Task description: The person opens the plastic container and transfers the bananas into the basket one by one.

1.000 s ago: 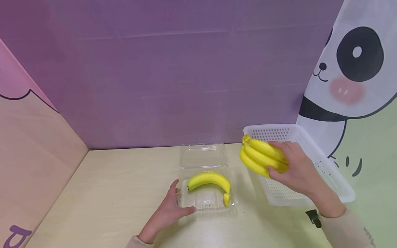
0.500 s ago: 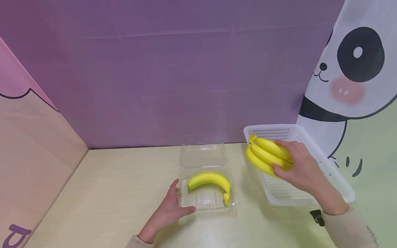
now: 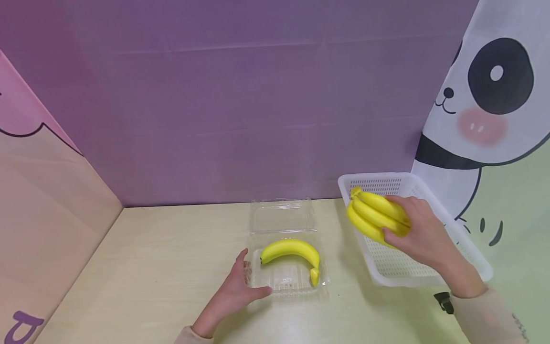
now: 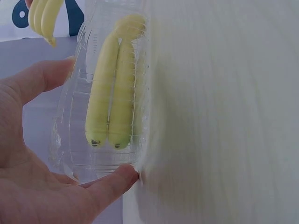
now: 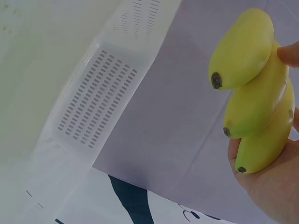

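My right hand (image 3: 423,234) grips a bunch of yellow bananas (image 3: 374,215) above the near left part of a white perforated basket (image 3: 429,279). In the right wrist view, the dark tips of the bunch (image 5: 257,102) point away from the palm. My left hand (image 3: 234,289) holds the left side of a clear plastic clamshell container (image 3: 283,282), thumb and fingers spread to its corners. One curved banana (image 3: 292,247) shows inside from above. Through the plastic in the left wrist view, two banana shapes (image 4: 100,100) appear; whether one is a reflection I cannot tell.
The clamshell's clear lid (image 3: 282,217) lies folded back behind its base, towards the purple backdrop (image 3: 223,119). Pale wood covers the table (image 3: 163,267). A panda-print sheet (image 3: 507,200) hangs on the right, beyond the basket.
My right hand has moved right with the bunch of bananas, farther over the basket, slowing in the last half second. The left hand and clamshell have stayed in place.
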A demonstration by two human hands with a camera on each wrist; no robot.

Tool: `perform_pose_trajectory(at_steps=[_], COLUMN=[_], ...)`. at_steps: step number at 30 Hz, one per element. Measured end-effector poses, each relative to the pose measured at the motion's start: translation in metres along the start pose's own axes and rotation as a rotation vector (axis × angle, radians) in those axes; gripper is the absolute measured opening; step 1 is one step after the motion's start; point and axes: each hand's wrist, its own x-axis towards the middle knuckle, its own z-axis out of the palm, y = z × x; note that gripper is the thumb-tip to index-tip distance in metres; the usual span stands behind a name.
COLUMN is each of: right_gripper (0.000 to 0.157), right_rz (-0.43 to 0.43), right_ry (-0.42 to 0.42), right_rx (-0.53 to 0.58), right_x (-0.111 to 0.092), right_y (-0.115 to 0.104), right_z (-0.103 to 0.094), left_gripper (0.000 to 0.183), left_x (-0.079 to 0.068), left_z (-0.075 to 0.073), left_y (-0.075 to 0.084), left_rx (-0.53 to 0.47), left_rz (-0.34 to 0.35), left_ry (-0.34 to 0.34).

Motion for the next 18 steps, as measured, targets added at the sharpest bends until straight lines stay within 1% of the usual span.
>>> perform_pose_trajectory(at_steps=[18], right_gripper=[0.065], right_rz=[0.062], right_ry=[-0.032], right_rx=[-0.044], right_x=[-0.007], right_y=[0.014], right_z=[-0.002], left_gripper=[0.12], left_x=[0.001], left_z=[0.0], left_y=[-0.001], left_rx=[0.013], left_rz=[-0.005], left_ry=[0.002])
